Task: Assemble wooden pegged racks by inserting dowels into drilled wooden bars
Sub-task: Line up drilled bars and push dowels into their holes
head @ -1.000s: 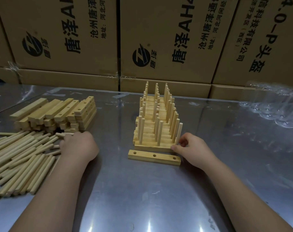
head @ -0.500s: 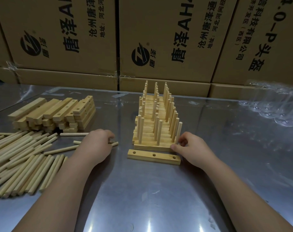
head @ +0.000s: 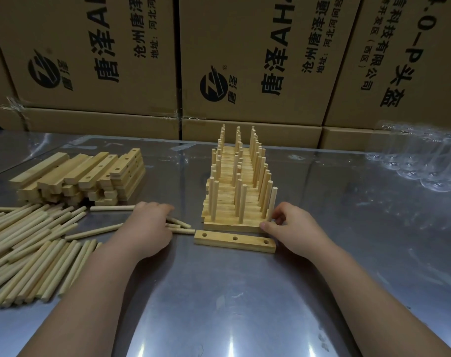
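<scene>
between the two hands, crosswise on the steel tabletop, lies the empty bar that the coming move turns on. its long axis runs left to right. three drilled holes show in a line along its top face, none of them filled. it sits just in front of the row of finished racks, parallel to the nearest one; whether they touch i cannot tell.

the left hand rests palm down just beside the bar's left end, fingers curled over the gathered dowels, whose tips poke out toward the nearest hole. how many it holds i cannot tell. the right hand is at the bar's right end, thumb and fingers pinching the foot of the upright dowel at the right corner of the nearest rack.

by my reading the left hand is the one placed to feed, and each dowel must be tipped from lying to upright before it meets a hole. the bar is pale, square-edged wood, and it looks light enough to slide unless steadied.
</scene>
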